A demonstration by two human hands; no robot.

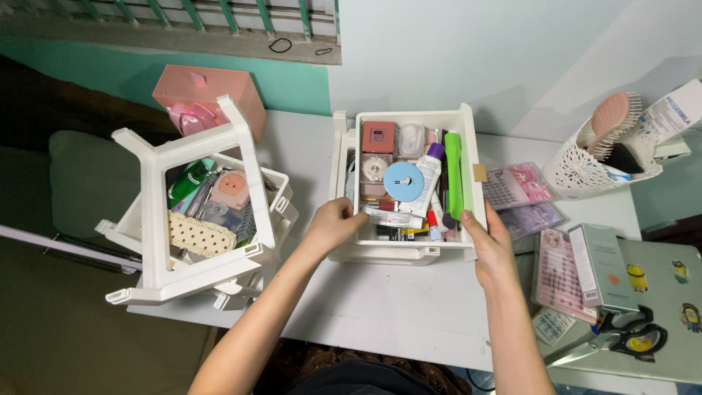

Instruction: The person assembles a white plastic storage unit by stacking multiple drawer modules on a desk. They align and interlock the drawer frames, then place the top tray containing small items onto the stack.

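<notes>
The white drawer (pixel 406 252) of cosmetics is gripped at its front corners by the left hand (pixel 333 225) and right hand (pixel 491 245); steady, level carrying toward the drawer frame (pixel 157 219) seems called for next.

The white drawer (pixel 406 252) looks like smooth, faintly glossy plastic — as does the green tube (pixel 454 175). The table (pixel 380 307) is matt white; the scissors (pixel 621 340) seem metal-bladed, perhaps plastic-handled.
</notes>
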